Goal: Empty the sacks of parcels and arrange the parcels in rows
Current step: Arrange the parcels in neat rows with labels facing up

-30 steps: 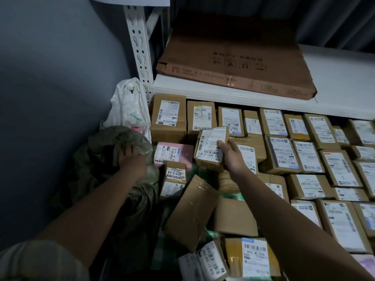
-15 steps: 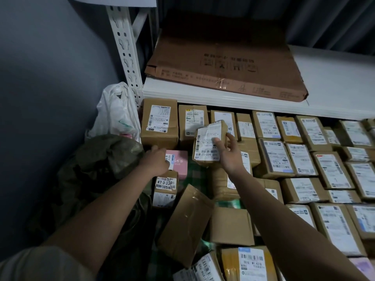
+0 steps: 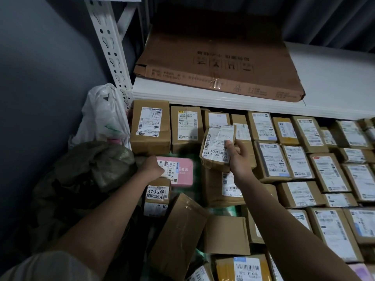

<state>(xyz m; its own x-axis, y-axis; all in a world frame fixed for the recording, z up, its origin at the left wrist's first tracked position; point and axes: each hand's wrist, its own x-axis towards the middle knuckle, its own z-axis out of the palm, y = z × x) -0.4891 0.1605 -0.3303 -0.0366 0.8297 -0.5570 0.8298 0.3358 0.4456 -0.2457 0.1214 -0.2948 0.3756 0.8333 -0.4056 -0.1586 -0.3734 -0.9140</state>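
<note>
The right hand (image 3: 237, 157) is gripping a crumpled brown cardboard parcel (image 3: 218, 147) above the rows; the left hand (image 3: 152, 165) is touching a flat pink box (image 3: 180, 173), its fingers' grip unclear.

wall (image 3: 40, 78): dim grey | shelf upright (image 3: 107, 47): white, slotted | shelf board (image 3: 334, 82): white | light: low

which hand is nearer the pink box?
Left. The left hand rests on the pink box at its left end; the right hand is off to its right, holding a crumpled parcel.
</note>
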